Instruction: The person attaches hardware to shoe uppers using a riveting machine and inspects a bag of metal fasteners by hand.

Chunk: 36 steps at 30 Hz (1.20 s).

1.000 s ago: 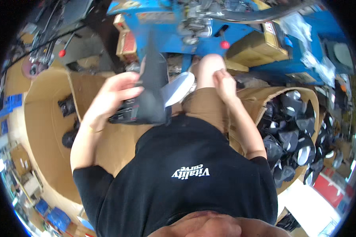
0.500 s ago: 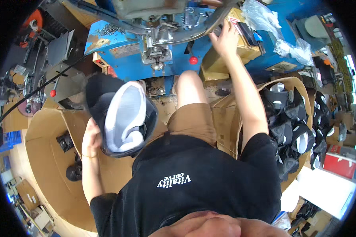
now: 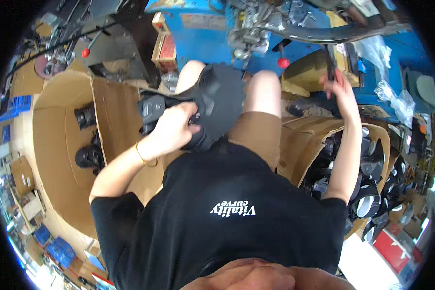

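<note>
My left hand (image 3: 176, 126) is closed on a black boot-shaped piece (image 3: 217, 99), holding it over my lap between my knees. Its dark, wide, flat side faces up, with straps and a grey panel toward my left. Its pale lining is hidden now. My right hand (image 3: 338, 89) is raised at the right, before the blue machine bench (image 3: 200, 41). Its fingers, smeared by motion, are round a slim dark tool (image 3: 330, 65) that stands upright; its exact kind cannot be made out.
A metal machine head (image 3: 249, 36) and a red-knobbed lever (image 3: 282, 62) are ahead. Cardboard boxes flank me: the left one (image 3: 58, 145) holds a few black pieces, the right one (image 3: 295, 133) many. Plastic bags (image 3: 374, 53) lie on the bench at right.
My left hand has brought the boot-shaped piece rightward over my lap and turned it, hiding its white lining. My right hand has come back from the bench with a dark tool. The view has shifted.
</note>
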Each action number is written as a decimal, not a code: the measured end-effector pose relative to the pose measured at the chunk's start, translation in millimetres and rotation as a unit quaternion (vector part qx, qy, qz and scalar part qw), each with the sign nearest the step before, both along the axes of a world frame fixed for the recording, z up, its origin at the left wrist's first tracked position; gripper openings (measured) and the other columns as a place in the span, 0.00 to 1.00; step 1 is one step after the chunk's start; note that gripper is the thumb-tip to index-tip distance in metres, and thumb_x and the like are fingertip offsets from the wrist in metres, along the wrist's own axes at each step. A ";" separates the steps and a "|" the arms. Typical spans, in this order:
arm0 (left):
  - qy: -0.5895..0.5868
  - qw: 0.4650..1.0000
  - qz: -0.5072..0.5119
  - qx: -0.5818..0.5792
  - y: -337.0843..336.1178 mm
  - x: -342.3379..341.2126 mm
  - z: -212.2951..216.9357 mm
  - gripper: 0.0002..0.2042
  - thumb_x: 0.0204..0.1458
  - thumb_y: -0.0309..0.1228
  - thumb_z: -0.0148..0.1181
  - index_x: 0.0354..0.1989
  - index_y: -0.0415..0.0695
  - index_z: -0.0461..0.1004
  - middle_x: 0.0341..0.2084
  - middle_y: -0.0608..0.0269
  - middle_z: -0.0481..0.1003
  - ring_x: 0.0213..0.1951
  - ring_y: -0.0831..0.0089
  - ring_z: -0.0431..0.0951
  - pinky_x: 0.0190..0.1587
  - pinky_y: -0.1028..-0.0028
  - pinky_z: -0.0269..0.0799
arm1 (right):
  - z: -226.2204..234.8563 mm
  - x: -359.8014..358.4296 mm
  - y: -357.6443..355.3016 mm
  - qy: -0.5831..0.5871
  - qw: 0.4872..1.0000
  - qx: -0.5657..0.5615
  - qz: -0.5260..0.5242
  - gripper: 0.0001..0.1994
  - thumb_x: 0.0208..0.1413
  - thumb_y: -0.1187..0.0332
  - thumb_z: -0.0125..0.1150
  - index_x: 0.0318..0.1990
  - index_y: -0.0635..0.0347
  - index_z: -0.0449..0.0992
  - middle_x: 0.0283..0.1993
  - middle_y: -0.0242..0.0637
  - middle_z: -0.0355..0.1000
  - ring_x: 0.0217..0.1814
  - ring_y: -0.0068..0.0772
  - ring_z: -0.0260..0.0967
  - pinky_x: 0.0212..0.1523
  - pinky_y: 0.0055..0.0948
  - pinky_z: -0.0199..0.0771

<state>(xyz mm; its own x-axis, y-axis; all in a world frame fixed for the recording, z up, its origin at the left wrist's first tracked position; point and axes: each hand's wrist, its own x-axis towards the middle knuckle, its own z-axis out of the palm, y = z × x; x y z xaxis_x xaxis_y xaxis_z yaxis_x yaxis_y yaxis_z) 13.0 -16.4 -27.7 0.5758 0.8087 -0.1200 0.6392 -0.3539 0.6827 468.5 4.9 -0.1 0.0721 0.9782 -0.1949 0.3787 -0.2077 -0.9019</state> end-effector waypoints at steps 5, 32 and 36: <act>0.030 0.994 0.042 -0.092 23.6 20.7 0.8 0.13 0.35 0.26 0.68 0.28 0.34 0.71 0.20 0.48 0.73 0.26 0.57 0.76 0.31 0.65 0.70 | 37.8 -136.7 -100.1 -0.104 0.977 -0.046 0.181 0.26 0.41 0.74 0.62 0.52 0.61 0.65 0.43 0.46 0.66 0.47 0.41 0.69 0.50 0.33 0.69; 0.011 0.997 -0.049 -0.062 14.8 20.1 10.0 0.13 0.35 0.24 0.66 0.20 0.34 0.65 0.18 0.48 0.68 0.24 0.51 0.71 0.28 0.62 0.65 | 9.7 -187.0 -68.4 -0.427 0.823 0.192 0.322 0.22 0.41 0.60 0.68 0.39 0.66 0.69 0.39 0.42 0.66 0.45 0.41 0.66 0.45 0.34 0.70; 0.151 0.965 -0.183 -0.112 10.7 -46.5 -3.6 0.14 0.35 0.23 0.68 0.19 0.36 0.63 0.17 0.49 0.66 0.22 0.55 0.69 0.28 0.63 0.63 | 35.0 -82.8 -47.7 -0.477 0.836 0.133 0.236 0.13 0.48 0.70 0.61 0.38 0.64 0.67 0.35 0.50 0.71 0.41 0.53 0.71 0.40 0.44 0.72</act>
<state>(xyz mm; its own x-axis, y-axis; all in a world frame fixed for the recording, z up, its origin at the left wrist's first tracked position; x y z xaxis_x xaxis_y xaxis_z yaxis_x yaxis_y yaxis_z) -33.5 -5.7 -31.3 0.7300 0.4912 -0.4752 0.6806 -0.4584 0.5715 385.7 -42.7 34.8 -0.3356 0.9411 -0.0408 0.9353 0.3278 -0.1337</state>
